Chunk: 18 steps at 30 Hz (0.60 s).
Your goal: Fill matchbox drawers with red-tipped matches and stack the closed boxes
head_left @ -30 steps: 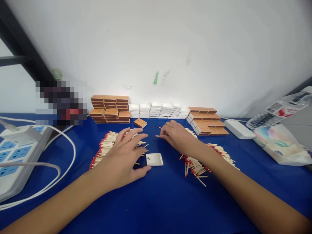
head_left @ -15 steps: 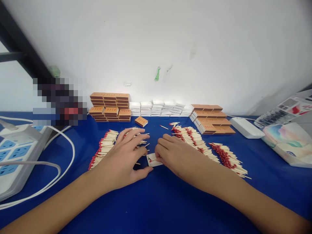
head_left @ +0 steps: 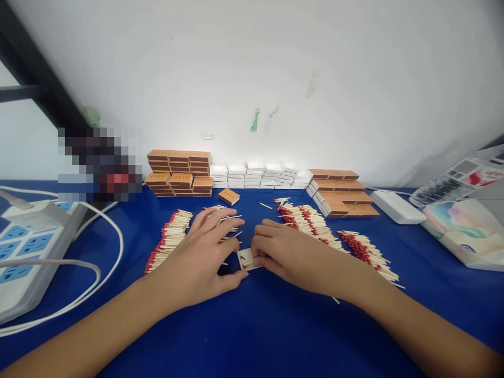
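A small white matchbox tray point(head_left: 244, 254) lies on the blue table between my hands. My left hand point(head_left: 200, 247) curves around its left end, thumb at the near corner and index finger at the far one, with the other fingers spread over matches. My right hand point(head_left: 283, 247) is closed in a pinch over the tray's right part, covering it. From its fingertips a red-headed match point(head_left: 245, 265) points left along the tray's near side. Piles of matches lie left point(head_left: 173, 231) and right point(head_left: 311, 220) of the hands.
Brown matchboxes stand stacked at the back left point(head_left: 179, 163) and back right point(head_left: 338, 194), with white trays point(head_left: 255, 178) between them. One matchbox point(head_left: 229, 197) lies alone. A power strip point(head_left: 35, 247) with cables is left; a white adapter point(head_left: 397, 206) and tissue pack point(head_left: 464, 231) are right.
The match under my right fingertips has shifted toward the tray's near side. A loose match end now shows below my right forearm. My left hand has hardly moved.
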Each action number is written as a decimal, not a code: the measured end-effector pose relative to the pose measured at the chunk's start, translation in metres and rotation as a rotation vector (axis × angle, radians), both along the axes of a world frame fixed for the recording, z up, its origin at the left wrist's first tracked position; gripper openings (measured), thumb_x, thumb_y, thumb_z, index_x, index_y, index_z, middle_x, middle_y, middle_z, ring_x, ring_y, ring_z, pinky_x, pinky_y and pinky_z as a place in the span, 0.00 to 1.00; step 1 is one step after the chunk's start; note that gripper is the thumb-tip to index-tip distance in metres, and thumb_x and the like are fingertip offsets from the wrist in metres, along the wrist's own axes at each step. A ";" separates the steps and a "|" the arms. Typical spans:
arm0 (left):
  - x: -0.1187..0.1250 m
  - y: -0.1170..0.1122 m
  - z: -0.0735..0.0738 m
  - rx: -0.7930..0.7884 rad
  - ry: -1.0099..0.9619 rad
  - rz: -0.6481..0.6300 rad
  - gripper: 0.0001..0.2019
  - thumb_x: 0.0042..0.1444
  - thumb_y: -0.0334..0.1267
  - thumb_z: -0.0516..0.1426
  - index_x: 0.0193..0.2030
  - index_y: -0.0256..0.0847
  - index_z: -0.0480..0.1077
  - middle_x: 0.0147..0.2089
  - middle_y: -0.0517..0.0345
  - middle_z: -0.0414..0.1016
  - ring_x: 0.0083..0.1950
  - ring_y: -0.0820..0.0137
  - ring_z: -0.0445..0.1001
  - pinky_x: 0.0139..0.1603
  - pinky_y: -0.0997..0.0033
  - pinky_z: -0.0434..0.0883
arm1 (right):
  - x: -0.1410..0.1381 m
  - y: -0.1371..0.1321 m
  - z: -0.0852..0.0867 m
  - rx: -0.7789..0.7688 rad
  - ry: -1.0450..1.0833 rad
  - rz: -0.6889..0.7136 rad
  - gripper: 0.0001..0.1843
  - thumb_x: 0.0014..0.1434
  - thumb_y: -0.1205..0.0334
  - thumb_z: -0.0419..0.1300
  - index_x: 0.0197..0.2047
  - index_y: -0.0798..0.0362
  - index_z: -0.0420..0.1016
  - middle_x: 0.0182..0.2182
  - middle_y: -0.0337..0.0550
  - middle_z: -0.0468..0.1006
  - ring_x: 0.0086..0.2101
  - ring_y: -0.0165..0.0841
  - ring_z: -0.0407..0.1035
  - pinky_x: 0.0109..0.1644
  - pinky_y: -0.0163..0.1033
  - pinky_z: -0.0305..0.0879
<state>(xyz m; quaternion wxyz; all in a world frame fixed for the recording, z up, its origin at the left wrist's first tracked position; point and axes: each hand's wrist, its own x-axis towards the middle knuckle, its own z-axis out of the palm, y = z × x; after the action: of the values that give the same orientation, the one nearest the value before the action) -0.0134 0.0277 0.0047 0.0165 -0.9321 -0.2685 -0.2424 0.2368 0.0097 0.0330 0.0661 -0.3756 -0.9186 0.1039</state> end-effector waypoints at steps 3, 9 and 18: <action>-0.001 0.000 0.000 -0.004 0.007 0.000 0.12 0.66 0.48 0.66 0.42 0.41 0.79 0.68 0.43 0.78 0.77 0.43 0.67 0.78 0.31 0.63 | -0.002 -0.001 0.002 -0.019 0.035 -0.005 0.09 0.74 0.71 0.60 0.40 0.52 0.78 0.40 0.45 0.79 0.45 0.40 0.73 0.48 0.45 0.68; -0.001 -0.001 0.000 0.000 0.010 -0.002 0.12 0.66 0.48 0.67 0.46 0.41 0.80 0.69 0.42 0.78 0.78 0.43 0.66 0.78 0.29 0.63 | 0.015 0.031 -0.002 0.152 0.168 -0.320 0.07 0.74 0.63 0.62 0.41 0.50 0.80 0.36 0.43 0.80 0.40 0.39 0.72 0.45 0.44 0.65; 0.000 -0.005 0.000 0.010 0.010 -0.027 0.12 0.67 0.48 0.66 0.46 0.40 0.79 0.69 0.43 0.78 0.78 0.43 0.66 0.80 0.29 0.61 | 0.032 0.090 -0.021 0.218 -0.075 -0.504 0.08 0.71 0.60 0.66 0.40 0.53 0.83 0.43 0.53 0.83 0.50 0.49 0.71 0.56 0.51 0.65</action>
<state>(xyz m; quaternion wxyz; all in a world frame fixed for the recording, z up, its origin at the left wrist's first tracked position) -0.0136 0.0231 0.0047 0.0191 -0.9368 -0.2547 -0.2390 0.2688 0.0994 0.0116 0.0959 -0.5865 -0.8037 -0.0295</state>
